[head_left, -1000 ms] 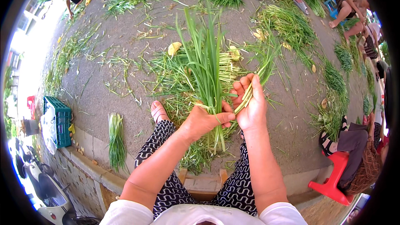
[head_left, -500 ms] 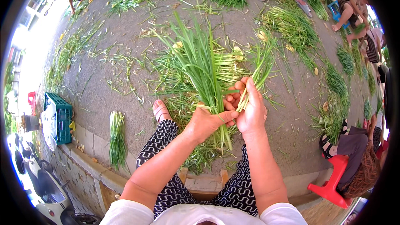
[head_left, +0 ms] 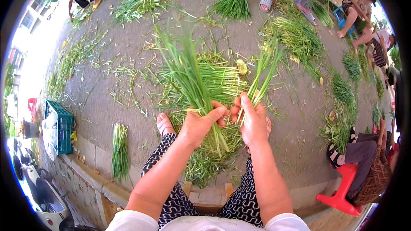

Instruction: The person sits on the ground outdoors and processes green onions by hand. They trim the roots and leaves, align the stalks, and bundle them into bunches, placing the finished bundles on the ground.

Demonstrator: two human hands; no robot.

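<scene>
My left hand (head_left: 201, 124) is closed round a thick bunch of garlic chives (head_left: 186, 75), whose green leaves fan up and away while the pale stem ends point down toward me. In my right hand (head_left: 251, 122) is a thinner bunch of chives (head_left: 262, 75), pinched near its pale ends by thumb and fingers. The two hands are close together, with a small gap between them. Beyond them on the pavement lies a pile of chives (head_left: 227, 77), stems toward the right. Loose leaf scraps (head_left: 203, 164) cover the ground between my feet.
A neat chive bundle (head_left: 120, 152) lies to my left, near a teal crate (head_left: 64, 128) and a parked scooter (head_left: 43, 188). More chive heaps (head_left: 295, 36) are spread ahead and right. Several people sit around; a red stool (head_left: 342, 192) stands at right.
My hands have moved apart and a little toward me. The left bunch has swung left with its leaf tips blurred, and the thin bunch stays in my right hand.
</scene>
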